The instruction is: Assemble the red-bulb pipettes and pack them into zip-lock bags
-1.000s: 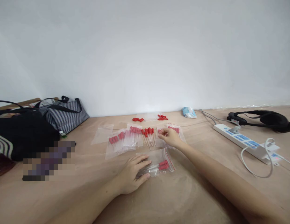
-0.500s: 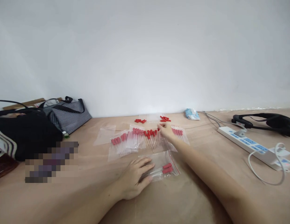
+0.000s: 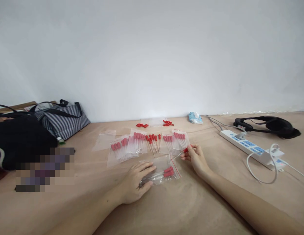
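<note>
My right hand (image 3: pixel 196 159) pinches a dropper (image 3: pixel 185 150) by its red rubber bulb; the thin clear stem points left toward the mouth of a clear zip bag (image 3: pixel 155 162). Inside that bag lie droppers with red bulbs (image 3: pixel 168 171). My left hand (image 3: pixel 137 181) rests on the bag's left end, fingers and thumb spread apart. Just beyond, several loose droppers (image 3: pixel 153 138) lie side by side. Filled bags of droppers flank them, one on the left (image 3: pixel 119 147) and another on the right (image 3: pixel 180 135).
Loose red bulbs (image 3: pixel 142 125) and a clear bag (image 3: pixel 155 122) lie near the wall. A flat zip bag (image 3: pixel 104 140) is at left, by a striped bag (image 3: pixel 65 120). On the right are a power strip (image 3: pixel 249 147), a black headset (image 3: pixel 266 125) and a blue-white packet (image 3: pixel 195 117).
My right hand has come back from the loose droppers, nearer and to the right, with a dropper in its fingers. The left hand stays on the bag. The view has shifted slightly.
</note>
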Available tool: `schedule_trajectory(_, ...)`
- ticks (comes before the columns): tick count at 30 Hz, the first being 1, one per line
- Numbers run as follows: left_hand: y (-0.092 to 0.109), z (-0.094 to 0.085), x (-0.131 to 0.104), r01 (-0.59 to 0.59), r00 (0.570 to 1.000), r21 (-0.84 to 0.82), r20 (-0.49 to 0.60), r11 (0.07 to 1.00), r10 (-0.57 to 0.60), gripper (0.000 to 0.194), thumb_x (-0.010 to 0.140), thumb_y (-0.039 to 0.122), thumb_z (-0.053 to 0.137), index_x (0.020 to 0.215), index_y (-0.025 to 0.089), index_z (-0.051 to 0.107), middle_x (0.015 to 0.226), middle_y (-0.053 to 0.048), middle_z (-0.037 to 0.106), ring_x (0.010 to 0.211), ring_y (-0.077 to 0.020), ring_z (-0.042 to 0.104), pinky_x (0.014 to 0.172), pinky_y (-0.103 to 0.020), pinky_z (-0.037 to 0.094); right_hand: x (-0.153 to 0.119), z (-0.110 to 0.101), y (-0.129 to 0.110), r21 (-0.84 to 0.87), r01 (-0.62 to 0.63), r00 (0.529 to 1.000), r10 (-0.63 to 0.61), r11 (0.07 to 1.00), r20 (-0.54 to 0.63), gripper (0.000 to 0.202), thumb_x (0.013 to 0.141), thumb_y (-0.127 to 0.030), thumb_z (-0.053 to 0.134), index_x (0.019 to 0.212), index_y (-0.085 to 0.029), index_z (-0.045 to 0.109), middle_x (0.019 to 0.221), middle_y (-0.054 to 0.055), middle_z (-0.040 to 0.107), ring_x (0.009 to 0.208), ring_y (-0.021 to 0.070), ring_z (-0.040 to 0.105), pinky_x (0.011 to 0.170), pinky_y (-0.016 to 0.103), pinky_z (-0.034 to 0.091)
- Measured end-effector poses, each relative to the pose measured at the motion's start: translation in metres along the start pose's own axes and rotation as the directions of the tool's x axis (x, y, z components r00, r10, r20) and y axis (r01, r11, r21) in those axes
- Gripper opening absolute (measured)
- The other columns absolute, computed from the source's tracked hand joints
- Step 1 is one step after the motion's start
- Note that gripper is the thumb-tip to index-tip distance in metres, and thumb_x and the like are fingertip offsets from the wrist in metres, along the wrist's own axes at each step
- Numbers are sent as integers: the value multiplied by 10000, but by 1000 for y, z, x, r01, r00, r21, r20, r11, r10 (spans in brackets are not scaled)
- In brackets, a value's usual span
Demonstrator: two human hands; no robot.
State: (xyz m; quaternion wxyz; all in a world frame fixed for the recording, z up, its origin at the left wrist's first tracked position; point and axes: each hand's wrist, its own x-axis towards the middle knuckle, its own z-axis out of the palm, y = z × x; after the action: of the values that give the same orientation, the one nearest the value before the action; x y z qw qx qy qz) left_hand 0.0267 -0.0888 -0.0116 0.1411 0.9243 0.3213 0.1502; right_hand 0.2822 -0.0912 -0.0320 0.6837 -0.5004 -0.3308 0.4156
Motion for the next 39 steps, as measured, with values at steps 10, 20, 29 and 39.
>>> schedule_trajectory(10,2,-1,0,22,999,-11,42,1000,-22,505,813,292,463,1298,220,344,1324,-63,414,1220,-241,360,1005,-452,303,-15,12,6,-365,-85,904,226,927,363,282,583,-401,669,683,-169,542,493,-46,558,288,43,377,283,169,268)
schedule_trajectory(20,0,2,2,33,998,-25,63,999,-31,484,819,327,458,1285,222,380,1343,-58,383,1238,-236,335,1012,-456,293,-15,9,4,-438,98,744,227,894,628,338,649,-423,627,473,-142,561,397,-51,431,369,40,319,373,181,240)
schedule_trajectory(29,0,-3,1,54,998,-25,46,998,-52,383,820,327,473,1196,260,497,1294,-57,452,1195,-259,389,971,-486,319,-13,8,14,-381,75,818,162,921,553,386,718,-510,512,836,-152,594,652,1,602,402,61,433,399,196,341)
schedule_trajectory(39,1,2,1,23,997,-12,-71,1000,-24,324,749,358,574,1058,264,600,1146,-67,540,1064,-275,474,882,-463,385,23,16,-1,-559,335,853,8,759,522,248,760,-363,492,707,-150,608,674,34,643,579,119,561,555,225,419)
